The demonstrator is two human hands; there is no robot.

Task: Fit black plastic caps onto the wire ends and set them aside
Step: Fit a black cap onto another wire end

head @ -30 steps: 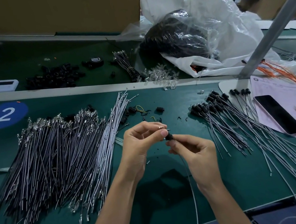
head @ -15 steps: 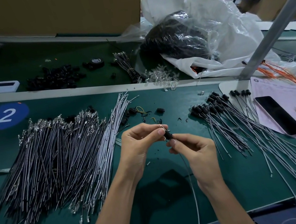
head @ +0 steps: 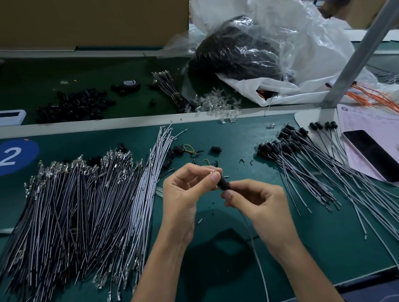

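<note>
Head view: left hand point(head: 187, 194), right hand point(head: 255, 199) both pinching black cap point(head: 223, 185) on wire point(head: 258, 259).

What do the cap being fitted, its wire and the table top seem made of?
Cap: black, matt, moulded-looking, likely plastic. Wire: thin, grey, smooth sheath, probably plastic insulation; core unseen. Table top: dark green, dull with little glare, perhaps a rubber or vinyl mat.

Uncapped wires point(head: 74, 223) left, capped wires point(head: 327, 169) right, phone point(head: 374, 155) far right
</note>
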